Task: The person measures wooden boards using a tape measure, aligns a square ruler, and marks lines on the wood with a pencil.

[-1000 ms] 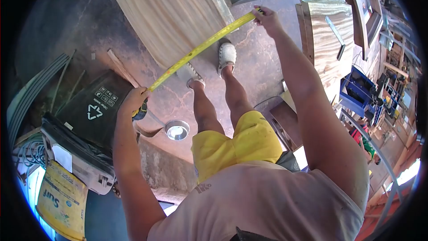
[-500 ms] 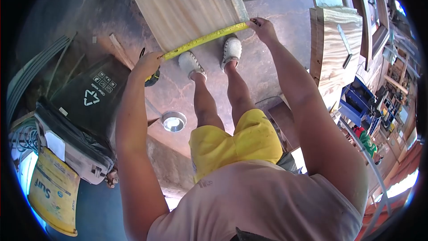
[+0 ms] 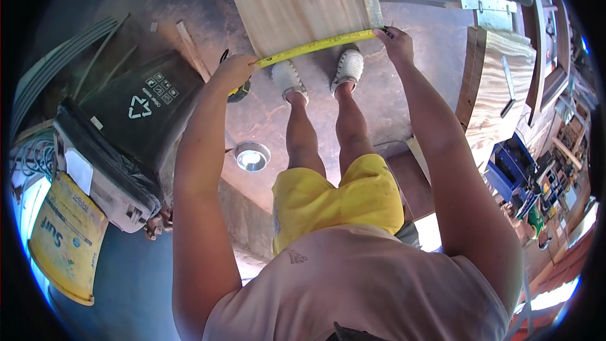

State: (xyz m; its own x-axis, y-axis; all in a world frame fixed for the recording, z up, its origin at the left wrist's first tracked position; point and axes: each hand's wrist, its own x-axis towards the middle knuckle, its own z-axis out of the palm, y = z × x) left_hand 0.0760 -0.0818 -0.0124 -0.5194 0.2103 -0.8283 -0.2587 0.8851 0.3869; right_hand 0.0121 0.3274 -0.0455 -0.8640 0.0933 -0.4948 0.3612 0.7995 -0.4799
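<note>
A yellow tape measure [image 3: 315, 44] is stretched across the near end of a pale wooden board [image 3: 303, 0]. My left hand [image 3: 233, 74] is closed around its black and yellow case, by the board's left corner; the fingers partly cover the case. At the right corner, my right hand [image 3: 398, 45] pinches the blade's free end. Something small and dark shows at those right fingertips, too small to make out. My feet, in white clogs [image 3: 348, 66], stand just below the tape.
A black waste bin [image 3: 136, 104] lies at the left, above a yellow container piece [image 3: 66, 237]. A round metal bowl [image 3: 252, 156] rests on the floor near my legs. Stacked plywood [image 3: 499, 82] stands at the right, with a blue box [image 3: 508, 164] beyond. Another person [image 3: 535, 221] is far right.
The view has shifted, so the board, hands and bin appear farther right. Both hands keep hold of the tape measure, which stays stretched along the board's end.
</note>
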